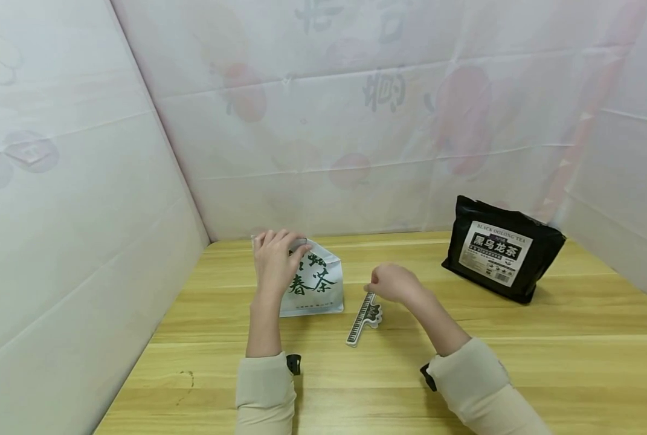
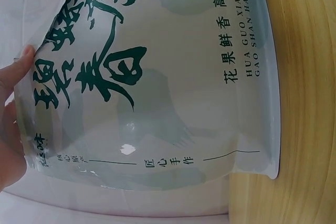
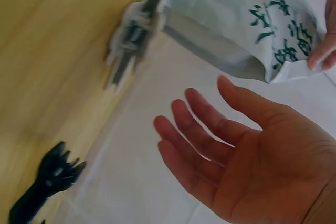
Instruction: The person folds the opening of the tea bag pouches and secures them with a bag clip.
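Observation:
A white tea bag (image 1: pixel 316 284) with green lettering stands on the table, its top folded slantwise on one side. My left hand (image 1: pixel 275 257) grips its top edge; the left wrist view shows the thumb on the bag's (image 2: pixel 173 103) printed face. Right of the bag lies a clip (image 1: pixel 362 319), a long strip patterned like piano keys with a lobed grip. Over the clip's far end is my right hand (image 1: pixel 394 283). In the right wrist view this hand (image 3: pixel 252 156) has spread, gently bent fingers with nothing in them, apart from the blurred clip (image 3: pixel 134 40).
A black oolong tea bag (image 1: pixel 497 248) with a pale label stands at the back right of the wooden table (image 1: pixel 323 386). Cloth walls (image 1: pixel 301 151) close off the back and both sides. A dark shape (image 3: pixel 47 177) in the right wrist view is unclear.

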{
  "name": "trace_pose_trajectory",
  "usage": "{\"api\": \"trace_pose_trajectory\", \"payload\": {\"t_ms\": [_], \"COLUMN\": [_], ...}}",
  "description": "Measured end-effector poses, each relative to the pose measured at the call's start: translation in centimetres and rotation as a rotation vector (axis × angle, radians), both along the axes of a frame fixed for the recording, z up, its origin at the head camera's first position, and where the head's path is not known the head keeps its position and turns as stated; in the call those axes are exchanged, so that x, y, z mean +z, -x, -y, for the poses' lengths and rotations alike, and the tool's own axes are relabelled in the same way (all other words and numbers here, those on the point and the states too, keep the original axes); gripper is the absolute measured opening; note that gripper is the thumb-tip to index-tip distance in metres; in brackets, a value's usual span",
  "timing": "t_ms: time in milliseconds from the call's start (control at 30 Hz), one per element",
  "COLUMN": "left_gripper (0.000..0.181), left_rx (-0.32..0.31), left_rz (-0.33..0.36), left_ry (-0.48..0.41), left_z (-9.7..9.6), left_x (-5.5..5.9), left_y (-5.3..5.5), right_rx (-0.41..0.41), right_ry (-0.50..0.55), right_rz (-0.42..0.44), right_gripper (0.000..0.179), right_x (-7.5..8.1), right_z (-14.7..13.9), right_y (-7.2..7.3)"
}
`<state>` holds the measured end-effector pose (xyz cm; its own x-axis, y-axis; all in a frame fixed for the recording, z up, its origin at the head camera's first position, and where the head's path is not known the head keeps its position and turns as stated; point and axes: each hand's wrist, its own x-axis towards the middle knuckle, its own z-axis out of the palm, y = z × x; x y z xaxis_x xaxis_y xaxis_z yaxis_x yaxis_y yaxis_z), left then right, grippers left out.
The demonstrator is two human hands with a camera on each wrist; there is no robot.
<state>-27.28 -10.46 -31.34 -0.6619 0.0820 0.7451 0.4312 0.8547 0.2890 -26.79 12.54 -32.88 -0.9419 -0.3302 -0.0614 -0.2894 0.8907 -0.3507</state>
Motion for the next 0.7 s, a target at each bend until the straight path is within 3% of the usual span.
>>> {"api": "trace_pose_trajectory", "payload": {"t_ms": [167,400,700], "left_gripper": [0.021,0.02,0.021], "left_rx": [0.003,0.005,-0.002], "left_rz": [0.011,0.017,0.015], "left_ry": [0.0,0.003,-0.004], "left_z": [0.0,0.0,0.0], "left_x": [0.0,0.0,0.0], "left_y": [-0.1,-0.1,-0.2], "right_rx": [-0.006,-0.028,0.035], "right_ry": [-0.047,-0.1,-0.141], "right_rz": [0.077,0.144,0.189], "right_gripper": [0.038,0.031,0.041], "right_x": [-1.2,-2.0,-2.8], "right_z": [-0.3,-0.6,-0.8], "right_y": [0.0,0.2,0.8]}}
